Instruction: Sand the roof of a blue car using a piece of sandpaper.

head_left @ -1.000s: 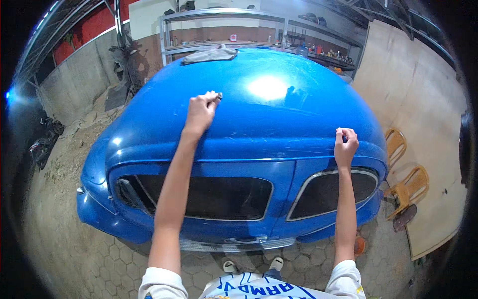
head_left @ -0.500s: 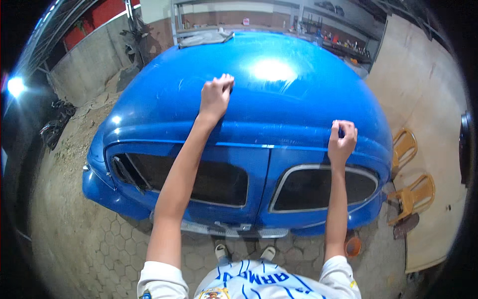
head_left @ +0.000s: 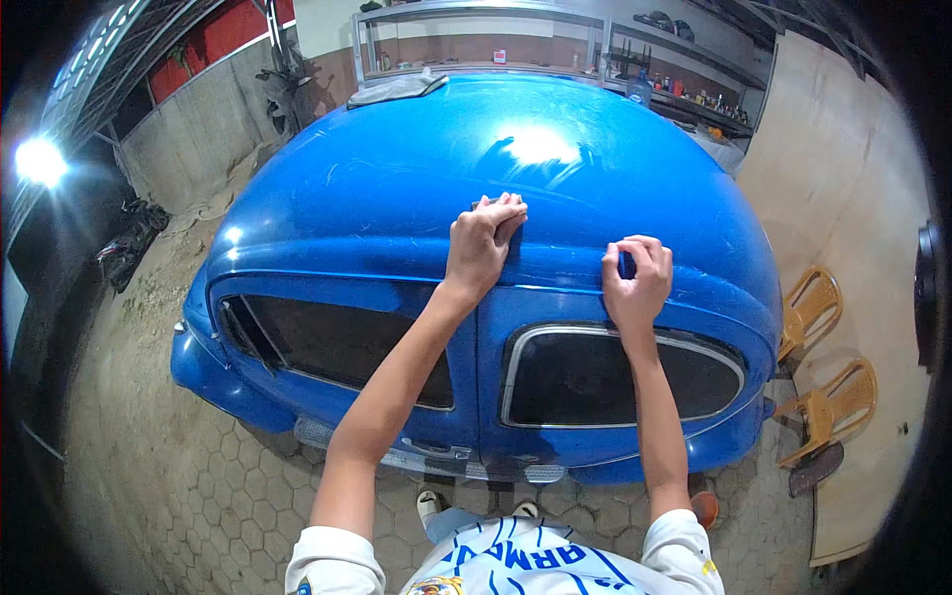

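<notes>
A blue rounded car (head_left: 397, 198) fills the middle of the view, seen from its side over the roof. My left hand (head_left: 484, 243) rests on the roof near its close edge, fingers bent and pressed together. A dark edge shows under those fingers, too small to name. Beside it on the right, my right hand (head_left: 638, 278) touches the roof's near edge above a side window (head_left: 575, 379). Its fingers curl toward the thumb, and anything within them is hidden. A grey cloth (head_left: 397, 89) lies at the roof's far left.
Metal shelves (head_left: 486, 14) with bottles and small items stand behind the car. Two tan plastic chairs (head_left: 838, 402) and a pale board wall (head_left: 833, 159) are on the right. An orange bucket (head_left: 705, 510) sits on the hexagonal paving (head_left: 238, 486). A bright lamp (head_left: 40, 162) shines at left.
My left hand has slid right and nearer to me across the roof. My right hand appears further left in view, so the hands are closer together. The view has shifted slightly.
</notes>
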The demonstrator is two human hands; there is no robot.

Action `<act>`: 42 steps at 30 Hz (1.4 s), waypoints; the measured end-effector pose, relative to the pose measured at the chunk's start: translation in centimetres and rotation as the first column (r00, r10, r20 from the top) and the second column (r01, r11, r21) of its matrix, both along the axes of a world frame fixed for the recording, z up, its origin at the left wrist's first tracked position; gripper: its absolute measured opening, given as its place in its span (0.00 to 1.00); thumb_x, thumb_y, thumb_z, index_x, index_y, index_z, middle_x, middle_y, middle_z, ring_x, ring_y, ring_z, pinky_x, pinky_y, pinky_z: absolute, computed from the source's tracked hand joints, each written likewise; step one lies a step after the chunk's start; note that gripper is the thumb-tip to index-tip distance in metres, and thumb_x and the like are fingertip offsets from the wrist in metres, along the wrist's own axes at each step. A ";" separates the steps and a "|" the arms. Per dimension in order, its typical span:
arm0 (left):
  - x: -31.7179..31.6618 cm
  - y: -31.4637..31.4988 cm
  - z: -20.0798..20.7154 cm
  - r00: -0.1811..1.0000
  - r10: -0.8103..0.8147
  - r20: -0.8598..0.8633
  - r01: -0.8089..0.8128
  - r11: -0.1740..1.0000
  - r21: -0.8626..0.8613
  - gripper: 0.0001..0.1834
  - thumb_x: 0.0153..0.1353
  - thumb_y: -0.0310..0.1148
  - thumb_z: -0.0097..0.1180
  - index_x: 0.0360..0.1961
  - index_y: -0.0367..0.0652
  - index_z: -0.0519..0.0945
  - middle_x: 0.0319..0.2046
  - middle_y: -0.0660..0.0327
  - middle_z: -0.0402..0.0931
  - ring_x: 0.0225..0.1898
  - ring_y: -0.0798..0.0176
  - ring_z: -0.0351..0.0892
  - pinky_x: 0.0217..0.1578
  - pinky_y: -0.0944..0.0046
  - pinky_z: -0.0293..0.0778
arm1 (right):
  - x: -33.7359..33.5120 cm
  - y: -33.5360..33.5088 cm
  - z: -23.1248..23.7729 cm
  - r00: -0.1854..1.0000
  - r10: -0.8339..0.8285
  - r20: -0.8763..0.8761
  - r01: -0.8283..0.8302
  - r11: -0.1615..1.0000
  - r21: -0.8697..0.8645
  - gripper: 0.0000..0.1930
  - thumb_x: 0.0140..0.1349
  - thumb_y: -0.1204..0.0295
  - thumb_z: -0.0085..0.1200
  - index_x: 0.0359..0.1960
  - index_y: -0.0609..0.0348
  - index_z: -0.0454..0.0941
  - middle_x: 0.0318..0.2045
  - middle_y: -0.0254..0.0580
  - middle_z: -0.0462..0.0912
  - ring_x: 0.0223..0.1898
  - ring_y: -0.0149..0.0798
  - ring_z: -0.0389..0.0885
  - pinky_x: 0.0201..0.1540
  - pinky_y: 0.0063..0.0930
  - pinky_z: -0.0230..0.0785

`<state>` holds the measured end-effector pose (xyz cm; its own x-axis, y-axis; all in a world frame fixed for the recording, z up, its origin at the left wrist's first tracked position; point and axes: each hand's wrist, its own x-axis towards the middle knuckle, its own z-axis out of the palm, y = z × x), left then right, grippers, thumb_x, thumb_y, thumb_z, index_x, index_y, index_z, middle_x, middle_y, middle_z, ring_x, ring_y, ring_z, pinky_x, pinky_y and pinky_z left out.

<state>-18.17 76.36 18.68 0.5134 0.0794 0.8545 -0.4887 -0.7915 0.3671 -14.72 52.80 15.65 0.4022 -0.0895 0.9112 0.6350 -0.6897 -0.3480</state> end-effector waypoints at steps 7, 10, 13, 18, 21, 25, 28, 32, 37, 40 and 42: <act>-1.3 -1.5 2.9 0.953 -0.286 -0.095 0.249 0.925 -0.286 0.09 0.68 0.30 0.66 0.46 0.39 0.91 0.43 0.51 0.90 0.47 0.56 0.90 0.51 0.60 0.81 | -1.0 0.6 0.9 0.986 0.146 -0.079 -0.150 0.987 -0.054 0.05 0.58 0.66 0.67 0.32 0.51 0.86 0.39 0.36 0.84 0.46 0.45 0.80 0.51 0.41 0.70; -0.7 1.0 3.2 0.995 -0.081 0.054 0.082 0.997 -0.011 0.09 0.66 0.31 0.68 0.44 0.40 0.91 0.45 0.52 0.89 0.48 0.54 0.89 0.50 0.59 0.81 | -1.5 1.4 1.0 0.964 0.265 0.008 -0.258 0.945 -0.198 0.11 0.58 0.67 0.66 0.41 0.54 0.85 0.43 0.41 0.85 0.51 0.48 0.78 0.55 0.43 0.69; -0.8 4.5 3.8 0.991 0.108 0.084 -0.117 0.987 0.113 0.10 0.64 0.33 0.70 0.44 0.42 0.91 0.44 0.52 0.90 0.45 0.55 0.89 0.47 0.59 0.81 | -3.5 3.3 0.9 0.944 0.329 -0.030 -0.322 0.894 -0.311 0.13 0.57 0.67 0.66 0.43 0.56 0.85 0.48 0.44 0.83 0.54 0.50 0.78 0.58 0.46 0.69; -0.4 9.3 4.4 0.964 -0.115 -0.239 0.016 0.924 -0.382 0.15 0.64 0.36 0.71 0.49 0.40 0.89 0.44 0.56 0.90 0.41 0.61 0.89 0.45 0.62 0.82 | -4.3 7.0 0.7 0.897 0.435 -0.077 -0.436 0.847 -0.305 0.15 0.57 0.67 0.66 0.45 0.57 0.85 0.50 0.46 0.83 0.56 0.52 0.77 0.60 0.48 0.68; -0.3 12.4 3.9 0.977 -0.017 -0.215 -0.052 0.950 -0.308 0.22 0.63 0.35 0.72 0.57 0.42 0.85 0.45 0.55 0.89 0.42 0.60 0.88 0.43 0.63 0.83 | -5.0 9.8 1.5 0.898 0.436 -0.063 -0.427 0.830 -0.359 0.16 0.57 0.67 0.66 0.47 0.57 0.85 0.52 0.48 0.82 0.58 0.52 0.77 0.63 0.49 0.68; -0.6 15.8 3.6 0.958 0.278 -0.068 -0.272 0.958 0.088 0.20 0.62 0.40 0.71 0.53 0.44 0.87 0.49 0.53 0.86 0.56 0.50 0.81 0.53 0.54 0.78 | -5.5 14.4 2.0 0.909 0.406 -0.097 -0.398 0.773 -0.494 0.26 0.64 0.58 0.62 0.61 0.55 0.80 0.67 0.52 0.75 0.69 0.56 0.70 0.72 0.52 0.61; -0.7 18.7 3.7 0.962 0.259 -0.091 -0.258 0.966 0.018 0.21 0.66 0.45 0.65 0.53 0.43 0.87 0.52 0.51 0.86 0.59 0.46 0.79 0.63 0.51 0.70 | -4.4 18.7 2.1 0.933 0.317 -0.168 -0.342 0.641 -0.687 0.41 0.70 0.33 0.44 0.76 0.45 0.67 0.80 0.48 0.57 0.81 0.58 0.49 0.80 0.61 0.42; -1.8 25.5 2.2 0.945 0.299 -0.131 -0.282 0.950 0.131 0.27 0.70 0.51 0.59 0.64 0.47 0.81 0.64 0.47 0.78 0.68 0.42 0.72 0.72 0.47 0.61 | -2.7 22.7 5.2 0.900 0.252 -0.355 -0.430 0.636 -0.641 0.44 0.68 0.27 0.39 0.77 0.40 0.65 0.79 0.48 0.59 0.81 0.61 0.47 0.79 0.69 0.37; -3.7 29.1 1.5 0.804 0.497 -0.327 -0.401 0.859 0.318 0.40 0.73 0.67 0.40 0.77 0.55 0.67 0.79 0.48 0.56 0.80 0.43 0.51 0.79 0.43 0.42 | 1.4 26.9 8.1 0.886 0.224 -0.405 -0.457 0.557 -0.693 0.56 0.63 0.23 0.41 0.77 0.60 0.61 0.75 0.59 0.61 0.81 0.62 0.48 0.82 0.55 0.40; -4.0 28.8 1.8 0.802 0.512 -0.308 -0.409 0.846 0.341 0.40 0.73 0.65 0.41 0.77 0.54 0.66 0.79 0.48 0.57 0.80 0.42 0.51 0.79 0.43 0.43 | 3.2 29.9 8.4 0.894 0.296 -0.336 -0.445 0.503 -0.741 0.58 0.64 0.24 0.45 0.77 0.67 0.57 0.78 0.67 0.54 0.81 0.64 0.47 0.82 0.52 0.40; -4.2 29.2 1.4 0.811 0.526 -0.258 -0.427 0.832 0.355 0.39 0.74 0.64 0.41 0.77 0.52 0.66 0.79 0.48 0.57 0.80 0.42 0.51 0.79 0.43 0.44 | 4.3 32.4 8.5 0.905 0.281 -0.319 -0.423 0.521 -0.741 0.59 0.62 0.22 0.43 0.76 0.67 0.59 0.77 0.69 0.55 0.80 0.65 0.48 0.81 0.53 0.43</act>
<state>-22.33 105.56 20.05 0.7249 0.1841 0.6638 0.0888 -0.9806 0.1750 -10.41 85.20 24.16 0.3638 0.8005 0.4762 0.8810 -0.4618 0.1032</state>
